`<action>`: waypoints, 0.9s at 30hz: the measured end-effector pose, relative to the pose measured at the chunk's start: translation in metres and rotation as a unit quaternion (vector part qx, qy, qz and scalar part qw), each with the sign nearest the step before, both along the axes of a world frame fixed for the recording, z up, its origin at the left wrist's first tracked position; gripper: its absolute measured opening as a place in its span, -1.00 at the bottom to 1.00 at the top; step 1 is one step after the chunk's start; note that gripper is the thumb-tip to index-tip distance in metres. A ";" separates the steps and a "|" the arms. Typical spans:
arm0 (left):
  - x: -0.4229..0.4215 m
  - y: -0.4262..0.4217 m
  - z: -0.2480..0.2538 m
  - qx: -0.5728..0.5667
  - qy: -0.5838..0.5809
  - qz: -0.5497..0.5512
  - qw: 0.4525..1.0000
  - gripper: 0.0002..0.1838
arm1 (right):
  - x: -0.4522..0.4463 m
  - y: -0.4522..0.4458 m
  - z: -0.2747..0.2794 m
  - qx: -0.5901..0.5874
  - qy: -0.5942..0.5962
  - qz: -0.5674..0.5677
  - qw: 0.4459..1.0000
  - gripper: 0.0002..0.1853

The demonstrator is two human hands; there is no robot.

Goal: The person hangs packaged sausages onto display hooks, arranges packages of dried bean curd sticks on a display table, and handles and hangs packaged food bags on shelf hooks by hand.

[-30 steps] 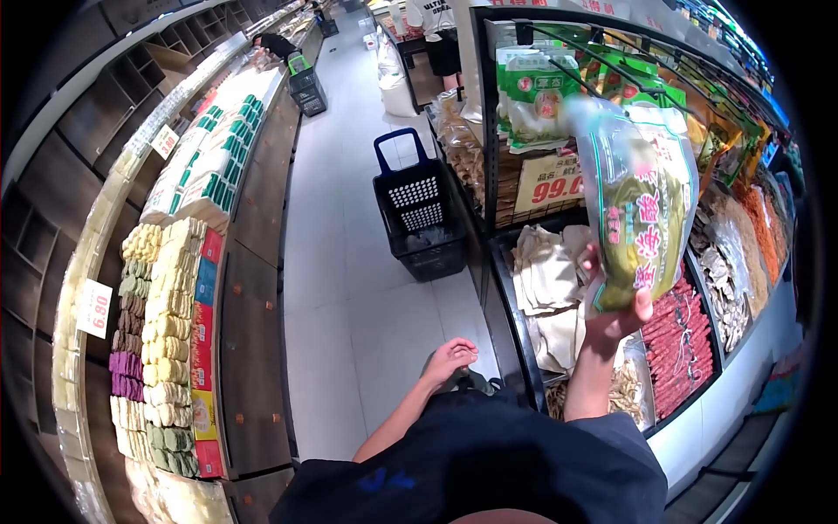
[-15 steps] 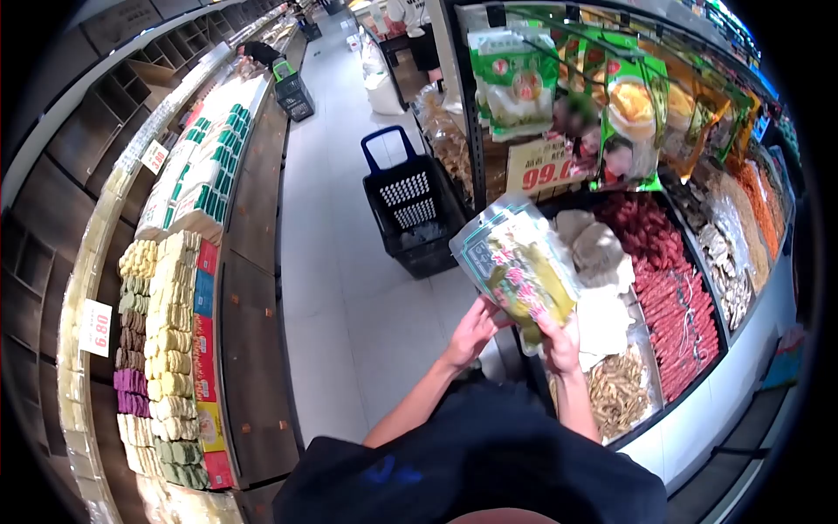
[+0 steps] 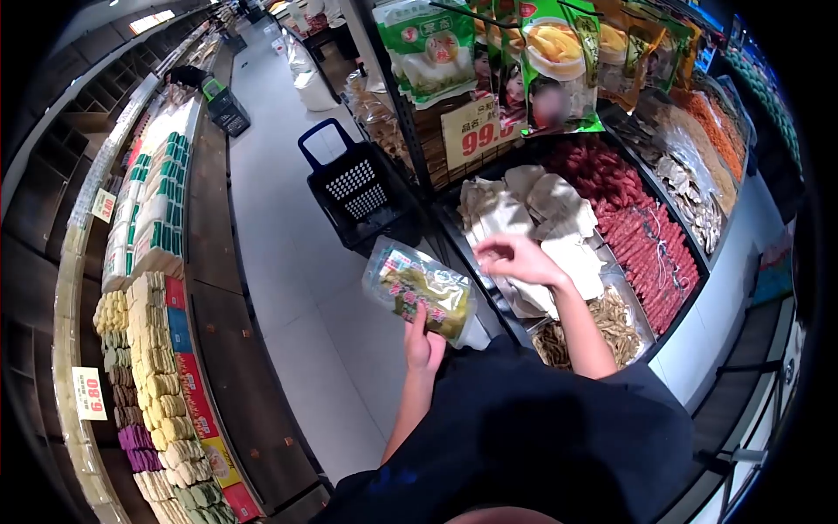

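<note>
My left hand [image 3: 424, 346] grips a clear plastic packet of pickled greens [image 3: 428, 301] by its lower edge, thumb lying on the front. Greenish-yellow contents and pink lettering show through the packet, which is tilted over the aisle floor. My right hand [image 3: 521, 261] is apart from the packet, empty, with loosely bent fingers, above the pale flat dried pieces [image 3: 559, 210] in the display bin. Whether it touches them I cannot tell. Below my right forearm lie small brownish dried fish [image 3: 615, 323].
A black shopping basket with a blue handle [image 3: 358, 188] stands on the aisle floor. Dark red sausages [image 3: 650, 253] fill the bin to the right. Hanging bags [image 3: 559, 65] and a price sign [image 3: 476, 131] are above. Noodle bundles [image 3: 161, 384] line the left shelf.
My right hand has let go of the packet and moved over the bin. My left hand now holds the packet alone, lower and further left. The camera view has shifted right.
</note>
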State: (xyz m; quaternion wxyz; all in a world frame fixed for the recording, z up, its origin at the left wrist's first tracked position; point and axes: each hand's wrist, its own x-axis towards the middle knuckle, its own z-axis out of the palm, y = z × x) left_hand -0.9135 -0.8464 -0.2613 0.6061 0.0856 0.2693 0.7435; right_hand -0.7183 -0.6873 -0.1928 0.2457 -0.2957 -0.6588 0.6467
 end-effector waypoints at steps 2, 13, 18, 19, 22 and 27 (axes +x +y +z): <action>-0.004 -0.007 0.002 -0.005 -0.016 0.005 1.000 -0.46 | -0.015 0.027 0.024 0.068 0.051 -0.071 0.994 -0.56; 0.014 -0.027 -0.011 -0.033 0.024 -0.026 0.999 -0.43 | -0.101 0.130 0.096 -0.185 0.487 -0.053 0.852 -0.71; 0.017 -0.035 -0.011 -0.019 0.022 -0.029 0.999 -0.40 | -0.090 0.110 0.116 -0.158 0.558 -0.061 0.813 -0.68; 0.017 -0.037 -0.010 -0.016 0.021 -0.020 0.999 -0.40 | -0.083 0.101 0.122 -0.132 0.546 -0.071 0.824 -0.66; 0.012 -0.036 -0.010 -0.013 0.019 -0.015 1.000 -0.40 | -0.057 0.061 0.135 -0.085 0.544 -0.078 0.831 -0.62; 0.007 -0.028 -0.014 -0.002 0.054 -0.035 0.998 -0.35 | -0.010 -0.018 0.121 -0.010 0.585 -0.112 0.804 -0.50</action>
